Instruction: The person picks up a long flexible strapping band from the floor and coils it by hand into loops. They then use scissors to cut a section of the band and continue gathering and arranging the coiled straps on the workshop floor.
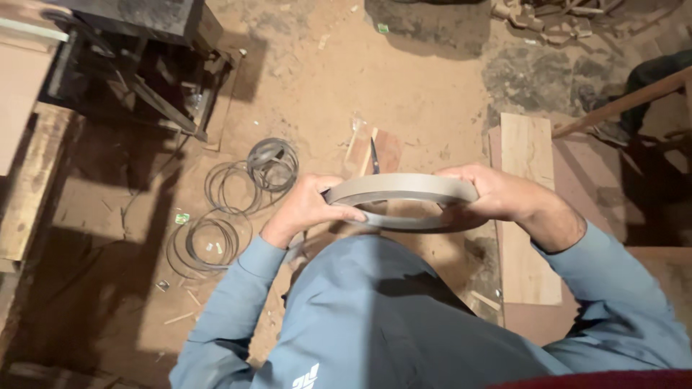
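Both hands are wrapped around a flat grey ring-shaped coil of banding (404, 189): left hand (306, 209) closed on its left edge, right hand (486, 194) gripping its right edge. Loose grey wire coils (238, 202) lie on the dirt floor (317, 94), left of the ring.

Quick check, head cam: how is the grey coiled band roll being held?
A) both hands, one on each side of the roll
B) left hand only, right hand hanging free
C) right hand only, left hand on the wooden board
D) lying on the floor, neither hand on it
A: the left hand grips the near-left edge of the grey coiled band roll and the right hand clasps its right side, holding it above the dirt floor.
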